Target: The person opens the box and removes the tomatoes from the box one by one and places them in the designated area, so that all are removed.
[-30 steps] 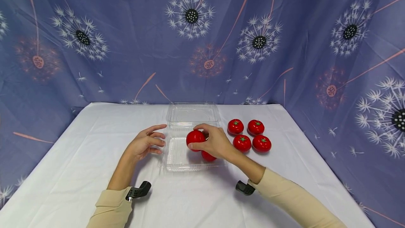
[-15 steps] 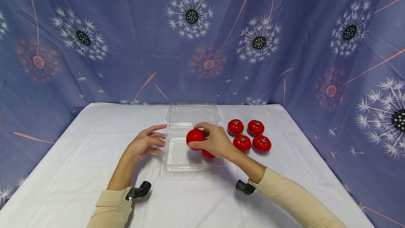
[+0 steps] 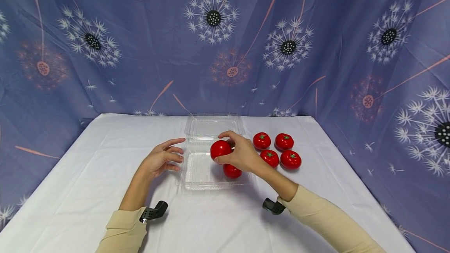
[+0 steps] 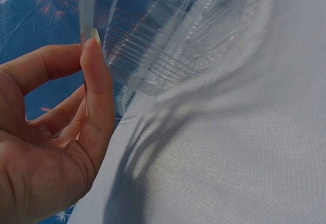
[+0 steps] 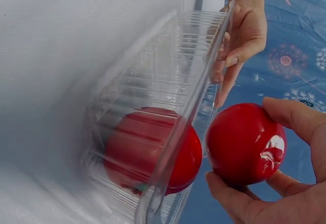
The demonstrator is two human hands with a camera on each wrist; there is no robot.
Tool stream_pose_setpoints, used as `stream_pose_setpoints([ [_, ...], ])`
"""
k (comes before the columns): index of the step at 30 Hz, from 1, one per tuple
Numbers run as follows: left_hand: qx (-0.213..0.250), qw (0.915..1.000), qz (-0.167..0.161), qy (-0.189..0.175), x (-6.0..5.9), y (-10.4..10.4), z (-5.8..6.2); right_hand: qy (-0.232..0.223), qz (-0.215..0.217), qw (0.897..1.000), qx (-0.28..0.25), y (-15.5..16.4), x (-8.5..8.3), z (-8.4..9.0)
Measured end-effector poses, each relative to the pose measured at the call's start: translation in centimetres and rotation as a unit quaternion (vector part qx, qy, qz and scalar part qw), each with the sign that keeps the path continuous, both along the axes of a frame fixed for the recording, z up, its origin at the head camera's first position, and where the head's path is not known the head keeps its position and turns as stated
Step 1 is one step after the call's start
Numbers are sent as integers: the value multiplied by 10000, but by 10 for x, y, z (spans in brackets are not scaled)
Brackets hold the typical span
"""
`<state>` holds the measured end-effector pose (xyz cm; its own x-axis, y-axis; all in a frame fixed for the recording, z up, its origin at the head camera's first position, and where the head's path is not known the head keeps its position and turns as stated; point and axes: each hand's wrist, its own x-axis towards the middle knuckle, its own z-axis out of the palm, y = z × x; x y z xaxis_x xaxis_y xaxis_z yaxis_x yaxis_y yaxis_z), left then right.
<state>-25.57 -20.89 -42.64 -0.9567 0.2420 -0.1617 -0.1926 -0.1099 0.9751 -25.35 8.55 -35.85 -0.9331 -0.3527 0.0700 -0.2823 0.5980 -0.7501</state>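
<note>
A right hand (image 5: 285, 183) grips a glossy red tomato (image 5: 246, 144) between thumb and curled fingers, holding it in the air just beside the rim of a clear ribbed plastic container (image 5: 168, 102) that rests on a white cloth (image 5: 61, 56). A second red tomato (image 5: 153, 150) lies inside the container, seen through its wall. Beyond the container's far edge the left hand (image 5: 243, 33) shows with fingers loosely extended against it, before a blue backdrop printed with dandelion heads (image 5: 295, 61).

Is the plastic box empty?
No, one red tomato already lies inside the clear box, while the right hand holds another tomato above it.
</note>
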Motion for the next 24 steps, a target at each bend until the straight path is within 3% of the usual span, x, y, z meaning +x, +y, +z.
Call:
stream_pose_setpoints([
  [8,3,10000,1,49,0,1,0,98,-15,9995,290,3,0,3],
  [24,32,10000,-2,68,1,1,0,-28,117,9998,-144,13,2,3],
])
